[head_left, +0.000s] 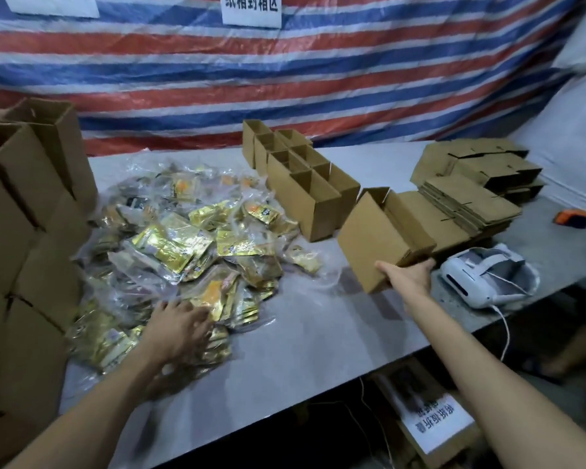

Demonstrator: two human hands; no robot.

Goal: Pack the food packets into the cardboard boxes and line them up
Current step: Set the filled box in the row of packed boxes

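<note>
Probably light yet crushable, open box [383, 231] gripped at near end by right hand [410, 275]; slippery packets [190, 238] beneath left hand [180, 324], grasp too blurred to tell.

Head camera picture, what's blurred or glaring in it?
In the head view, the left hand is blurred over the food packets, whose gold foil throws glare; the right hand and its cardboard box look sharper; the wide lens bends the table edge.
</note>
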